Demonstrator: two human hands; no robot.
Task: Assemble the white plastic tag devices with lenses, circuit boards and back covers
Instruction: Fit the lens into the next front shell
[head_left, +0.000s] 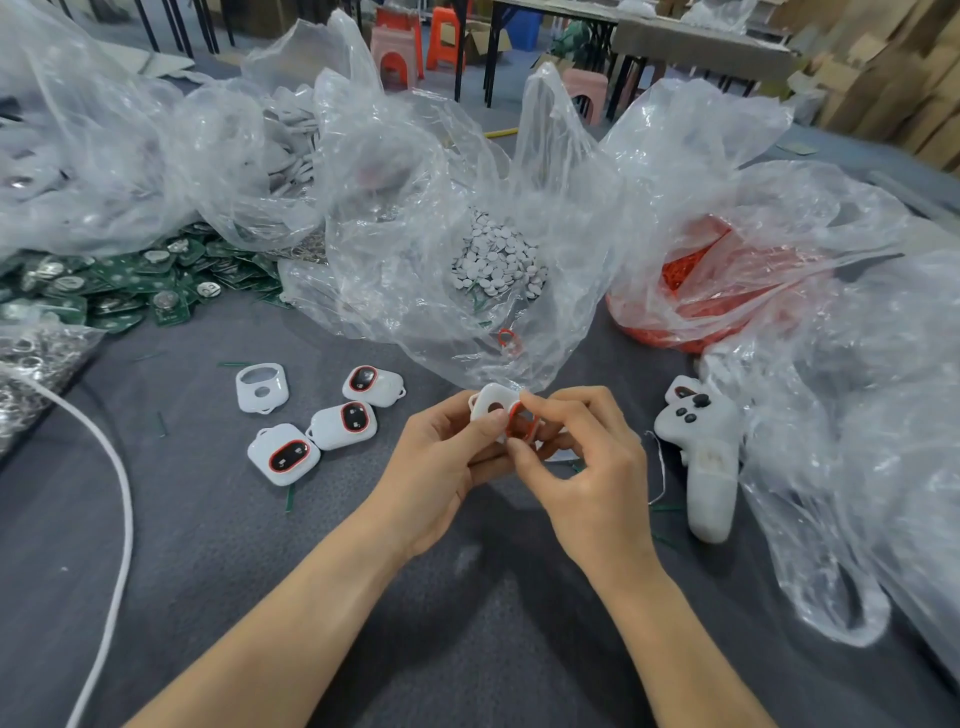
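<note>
Both your hands are together just above the grey bench (467, 623). Your left hand (447, 460) grips a white tag shell (491, 401), with the thumb on its face. Your right hand (589, 467) pinches a red ring (519, 422) against the shell's edge. To the left, three assembled tags (343, 425) lie close together, with an empty shell (261, 387) just beyond them. A white controller (701, 457) lies to the right. Farther back, clear bags hold white discs (498, 260) and red rings (691, 280). Green circuit boards (119, 286) are heaped at the far left.

Assembly workshop, bagged parts (498, 260), loose circuit boards (130, 291), stacked cardboard boxes (893, 67)
</note>
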